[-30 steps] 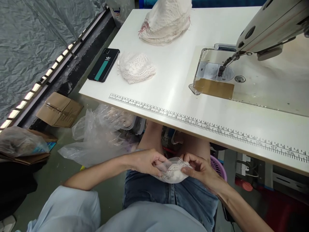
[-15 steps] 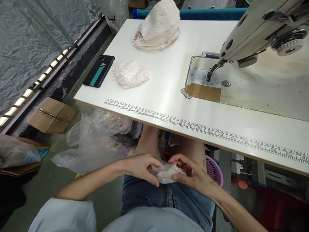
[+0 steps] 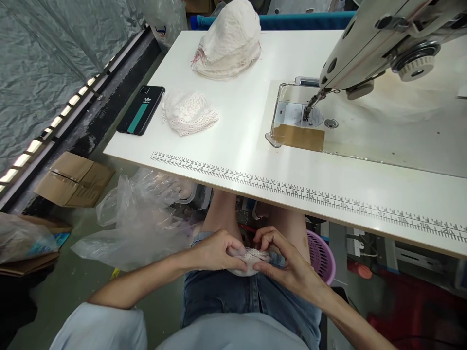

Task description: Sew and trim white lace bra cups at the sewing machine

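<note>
Above my lap, between both hands, is a small white lace piece (image 3: pixel 251 260), partly hidden by fingers; whether a clear plastic bag is around it I cannot tell. My left hand (image 3: pixel 219 250) grips its left side, the thumb lying along the near edge. My right hand (image 3: pixel 282 255) pinches its right side between thumb and bent fingers. On the white table beyond lie a crumpled white lace piece (image 3: pixel 191 114) and a larger stack of cream cloth pieces (image 3: pixel 228 46) with reddish threads at one edge.
A sewing machine (image 3: pixel 350 63) stands on the table's right. A black phone (image 3: pixel 141 111) lies at the table's left edge, and a printed ruler (image 3: pixel 255 180) runs along the front. Clear plastic bags (image 3: pixel 134 218), a cardboard box (image 3: pixel 75 180) and a purple basket (image 3: pixel 323 257) are below.
My hands have drawn slightly closer together around the lace piece, and its transparent wrapping shows less now. The camera view has shifted a little; the things on the table lie as before.
</note>
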A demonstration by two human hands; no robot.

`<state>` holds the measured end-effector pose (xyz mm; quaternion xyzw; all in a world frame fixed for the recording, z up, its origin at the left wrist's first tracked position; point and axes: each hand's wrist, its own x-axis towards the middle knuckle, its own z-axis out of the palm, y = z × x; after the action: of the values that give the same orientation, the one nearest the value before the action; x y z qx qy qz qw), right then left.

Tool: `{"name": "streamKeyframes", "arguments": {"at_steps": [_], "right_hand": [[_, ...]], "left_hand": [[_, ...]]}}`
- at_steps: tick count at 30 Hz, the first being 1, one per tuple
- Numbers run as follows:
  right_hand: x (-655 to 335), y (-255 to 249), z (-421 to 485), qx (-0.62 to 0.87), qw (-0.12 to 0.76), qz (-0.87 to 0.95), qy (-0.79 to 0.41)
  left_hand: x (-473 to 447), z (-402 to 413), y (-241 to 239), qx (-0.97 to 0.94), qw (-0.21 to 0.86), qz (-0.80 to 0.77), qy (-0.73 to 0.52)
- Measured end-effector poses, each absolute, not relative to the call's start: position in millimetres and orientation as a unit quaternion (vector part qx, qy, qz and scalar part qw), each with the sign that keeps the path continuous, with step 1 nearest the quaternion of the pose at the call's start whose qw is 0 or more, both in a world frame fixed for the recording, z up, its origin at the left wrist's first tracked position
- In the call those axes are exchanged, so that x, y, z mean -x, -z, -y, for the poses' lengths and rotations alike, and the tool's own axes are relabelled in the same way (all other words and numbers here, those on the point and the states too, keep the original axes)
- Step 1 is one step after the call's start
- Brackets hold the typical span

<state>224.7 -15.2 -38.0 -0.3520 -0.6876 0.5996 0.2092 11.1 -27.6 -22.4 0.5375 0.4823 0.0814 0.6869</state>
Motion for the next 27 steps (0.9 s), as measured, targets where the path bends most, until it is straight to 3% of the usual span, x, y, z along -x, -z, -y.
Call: {"name": "streamKeyframes", "arguments": {"at_steps": [10, 27], "right_hand": [[-227.2, 36.4, 14.8, 0.352, 0.176, 0.691, -0.606], [-232.6, 41.8, 7.5, 0.339, 0.135, 0.494, -0.789]], "left_hand": [[-11.8, 26.9, 23.6, -0.523, 0.692, -0.492, -0.075], [-13.2, 30.2, 24.6, -0.304, 0.795, -0.514, -0.106]]}}
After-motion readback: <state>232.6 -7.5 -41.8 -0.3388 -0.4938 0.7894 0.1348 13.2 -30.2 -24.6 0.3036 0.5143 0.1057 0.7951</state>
